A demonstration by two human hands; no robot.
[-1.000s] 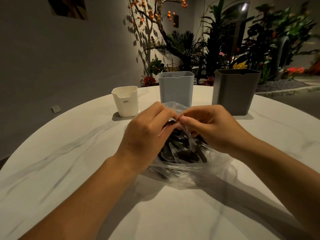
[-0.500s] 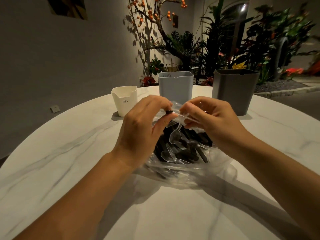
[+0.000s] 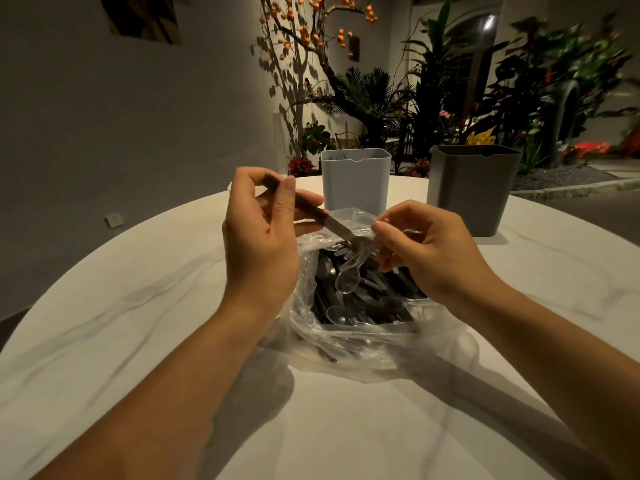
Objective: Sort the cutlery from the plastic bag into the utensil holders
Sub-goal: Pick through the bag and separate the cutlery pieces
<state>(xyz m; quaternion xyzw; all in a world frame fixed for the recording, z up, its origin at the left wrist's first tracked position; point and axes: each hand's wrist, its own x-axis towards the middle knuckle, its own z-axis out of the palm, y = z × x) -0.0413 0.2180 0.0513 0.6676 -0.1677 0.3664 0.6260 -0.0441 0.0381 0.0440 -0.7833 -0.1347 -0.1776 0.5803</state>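
Note:
A clear plastic bag (image 3: 349,336) full of dark and clear plastic cutlery lies open on the round white table (image 3: 145,306). My left hand (image 3: 259,240) is raised over the bag's left side and pinches the handle of a dark fork-like utensil (image 3: 313,211), which slants down toward the bag. My right hand (image 3: 429,254) pinches the handle of a clear plastic spoon (image 3: 348,280) whose bowl hangs over the bag's mouth. Behind the bag stand a light blue-grey holder (image 3: 355,183) and a dark grey holder (image 3: 472,190). My left hand hides the small white holder.
The table edge curves round at the left and at the back. Beyond it are potted plants (image 3: 450,98), a branch with orange fruit (image 3: 311,32) and a grey wall (image 3: 104,116).
My hands have moved apart. The left one rose up and to the left, drawing the dark utensil out of the bag. The right one stays low with the clear spoon.

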